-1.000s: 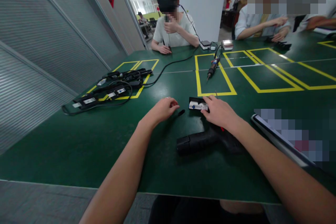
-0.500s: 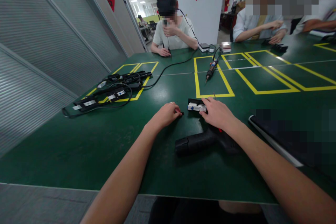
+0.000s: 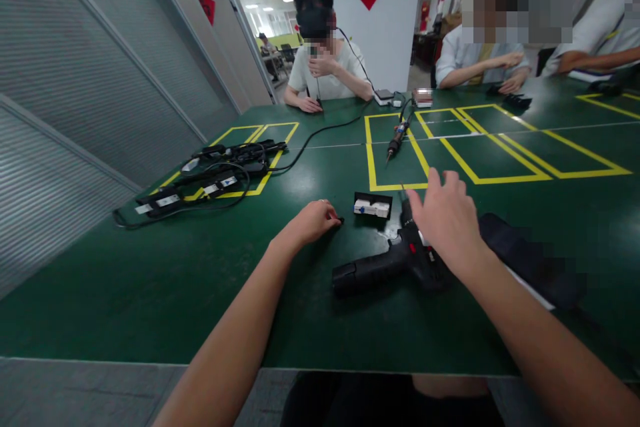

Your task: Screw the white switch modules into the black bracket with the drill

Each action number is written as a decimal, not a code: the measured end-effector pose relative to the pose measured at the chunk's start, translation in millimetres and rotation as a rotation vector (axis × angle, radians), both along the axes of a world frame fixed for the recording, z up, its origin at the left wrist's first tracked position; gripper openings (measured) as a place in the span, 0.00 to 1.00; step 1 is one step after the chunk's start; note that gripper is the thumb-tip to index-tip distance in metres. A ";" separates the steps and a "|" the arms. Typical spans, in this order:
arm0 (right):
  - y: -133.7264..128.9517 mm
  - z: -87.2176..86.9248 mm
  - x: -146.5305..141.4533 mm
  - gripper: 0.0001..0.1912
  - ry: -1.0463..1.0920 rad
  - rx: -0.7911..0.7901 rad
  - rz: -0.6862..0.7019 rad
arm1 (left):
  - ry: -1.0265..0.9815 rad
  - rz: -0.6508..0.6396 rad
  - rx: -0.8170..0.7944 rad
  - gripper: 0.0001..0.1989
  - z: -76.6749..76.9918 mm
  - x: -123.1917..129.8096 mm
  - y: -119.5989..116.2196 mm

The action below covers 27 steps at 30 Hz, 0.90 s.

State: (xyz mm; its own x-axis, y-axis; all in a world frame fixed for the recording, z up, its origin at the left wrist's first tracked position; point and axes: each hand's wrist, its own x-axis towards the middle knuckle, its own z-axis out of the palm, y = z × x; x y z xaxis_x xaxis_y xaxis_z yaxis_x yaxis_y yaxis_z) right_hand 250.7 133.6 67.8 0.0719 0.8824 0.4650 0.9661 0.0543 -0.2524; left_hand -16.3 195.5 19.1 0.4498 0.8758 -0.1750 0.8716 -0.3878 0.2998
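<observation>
On the green table (image 3: pixel 215 307), my left hand (image 3: pixel 318 220) rests with its fingers closed on a small dark piece at the fingertips, too small to name. Just right of it stands a white block with a blue dot (image 3: pixel 371 207) against a black backing, touched by neither hand. A black power drill (image 3: pixel 385 268) lies nearer the front edge, its bit pointing away from me. Over the drill's right side is my right hand (image 3: pixel 447 217), fingers spread and holding nothing; it hides part of the drill.
Black devices with cables (image 3: pixel 225 170) lie at the left. A soldering-iron-like tool (image 3: pixel 397 140) lies inside a yellow taped frame (image 3: pixel 371 167). A dark pouch-like object (image 3: pixel 530 263) is at the right. A person in a headset (image 3: pixel 330 70) sits opposite, others at the far right.
My right hand has let go of the white block and moved right, its fingers now spread above the drill. My left hand has hardly moved. The view has shifted slightly.
</observation>
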 end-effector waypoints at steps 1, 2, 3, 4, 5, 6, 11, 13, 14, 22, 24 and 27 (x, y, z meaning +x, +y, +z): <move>-7.2 1.6 5.9 0.32 0.000 -0.004 -0.030 | -0.001 0.012 -0.022 0.15 2.5 -4.2 -1.3; -14.1 1.8 12.2 0.32 -0.002 -0.009 -0.063 | -0.001 0.028 -0.043 0.15 5.1 -9.6 -2.9; -20.3 0.6 18.6 0.33 -0.009 -0.032 -0.089 | -0.001 0.047 -0.062 0.15 7.7 -16.0 -5.0; -25.7 -1.8 24.9 0.34 -0.017 -0.057 -0.120 | -0.002 0.067 -0.076 0.14 10.1 -23.3 -7.6; -30.2 -5.2 31.0 0.34 -0.025 -0.088 -0.145 | -0.004 0.088 -0.087 0.14 12.4 -31.3 -10.6; -33.7 -9.0 36.6 0.35 -0.037 -0.118 -0.164 | -0.009 0.110 -0.093 0.14 14.6 -39.8 -14.1; -38.7 -24.9 53.2 0.37 -0.108 -0.150 -0.201 | -0.053 0.223 -0.094 0.14 24.3 -82.0 -34.7; -36.5 -25.7 54.0 0.36 -0.120 -0.127 -0.203 | -0.071 0.242 -0.094 0.14 27.2 -96.8 -41.3; -34.8 -24.7 53.2 0.36 -0.127 -0.114 -0.200 | -0.078 0.244 -0.092 0.14 28.2 -103.6 -43.6; -6.5 -5.6 22.7 0.31 -0.151 -0.071 -0.023 | -0.089 0.210 0.008 0.13 22.0 -141.0 -40.0; 4.9 -4.7 11.4 0.29 -0.149 -0.057 0.022 | -0.089 0.191 0.065 0.14 18.0 -144.3 -36.4; 22.1 -8.2 -3.4 0.26 -0.136 -0.029 0.088 | -0.085 0.162 0.156 0.15 10.5 -147.7 -32.8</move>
State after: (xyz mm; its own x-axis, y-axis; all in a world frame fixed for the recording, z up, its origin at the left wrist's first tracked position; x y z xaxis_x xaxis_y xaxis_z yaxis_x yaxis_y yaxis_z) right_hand 247.3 155.7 59.6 -0.0679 0.8956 0.4397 0.9834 0.1345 -0.1221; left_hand -164.0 162.7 29.5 0.3085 0.9512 0.0011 0.9004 -0.2924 0.3222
